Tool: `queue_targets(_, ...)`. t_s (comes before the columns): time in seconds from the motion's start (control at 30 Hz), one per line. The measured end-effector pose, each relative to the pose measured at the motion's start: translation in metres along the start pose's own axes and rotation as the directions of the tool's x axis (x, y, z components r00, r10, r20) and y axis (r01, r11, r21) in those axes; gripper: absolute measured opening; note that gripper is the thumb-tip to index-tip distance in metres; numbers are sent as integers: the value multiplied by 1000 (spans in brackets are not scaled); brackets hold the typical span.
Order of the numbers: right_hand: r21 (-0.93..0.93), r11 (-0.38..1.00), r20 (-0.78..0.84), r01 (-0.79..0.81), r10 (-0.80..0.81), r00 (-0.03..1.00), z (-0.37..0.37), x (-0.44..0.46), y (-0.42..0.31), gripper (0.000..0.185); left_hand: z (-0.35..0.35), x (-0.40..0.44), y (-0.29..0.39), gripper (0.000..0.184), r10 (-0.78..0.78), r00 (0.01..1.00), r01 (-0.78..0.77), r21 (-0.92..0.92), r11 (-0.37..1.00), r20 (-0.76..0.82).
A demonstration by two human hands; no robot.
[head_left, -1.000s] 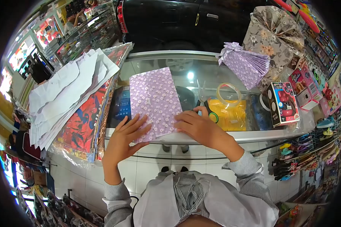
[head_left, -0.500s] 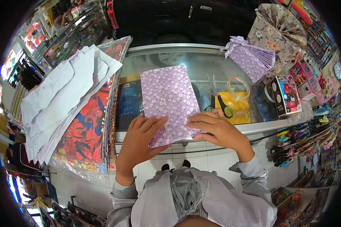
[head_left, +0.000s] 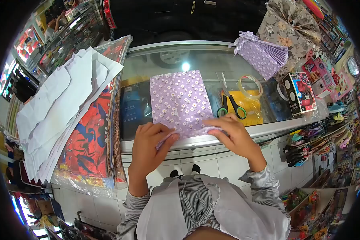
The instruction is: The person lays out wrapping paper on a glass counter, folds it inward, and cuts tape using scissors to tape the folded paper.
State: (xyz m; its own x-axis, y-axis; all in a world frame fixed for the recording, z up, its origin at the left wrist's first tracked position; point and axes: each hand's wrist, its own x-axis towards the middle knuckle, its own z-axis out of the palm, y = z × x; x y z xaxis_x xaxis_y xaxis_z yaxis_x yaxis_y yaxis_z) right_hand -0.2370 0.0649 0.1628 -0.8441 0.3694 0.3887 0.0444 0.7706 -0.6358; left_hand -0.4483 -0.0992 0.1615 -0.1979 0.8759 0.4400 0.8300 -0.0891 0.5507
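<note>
Purple paper with white flowers point(head_left: 182, 96) lies on the glass counter point(head_left: 148, 62) in front of me. Its near edge is lifted and curled between my hands. My left hand point(head_left: 150, 146) pinches the near left corner between thumb and fingers. At the near right part of that edge, my right hand point(head_left: 236, 136) pinches the paper the same way. Scissors point(head_left: 231, 105) with black and green handles lie just beyond my right hand, slightly apart at the blades. A roll of clear tape point(head_left: 250, 87) rests beside them.
White paper sheets point(head_left: 64, 100) lie over wrapped red packages point(head_left: 88, 136) at left. At the back right stand a pleated purple floral piece point(head_left: 262, 54) and a grey floral one point(head_left: 286, 30). A boxed toy point(head_left: 300, 94) stands at right, near a pink box point(head_left: 318, 76).
Both hands have gone from lying flat on the purple paper to pinching its near edge, which is now lifted and curled. The scissors, earlier partly hidden by my right hand, show more fully.
</note>
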Motion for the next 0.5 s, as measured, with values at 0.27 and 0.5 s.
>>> queue_targets(0.27, 180, 910, -47, -374, 387, 921, 7, 7, -10, 29, 12, -7, 1, 31, -351, 931, 255, -514, 819, -98)
queue_targets(0.5, 43, 994, -90, -102, 105, 990, 3, -4, -3, 17, 0, -15, -16, 31, -27, 997, 37, -152, 988, 71)
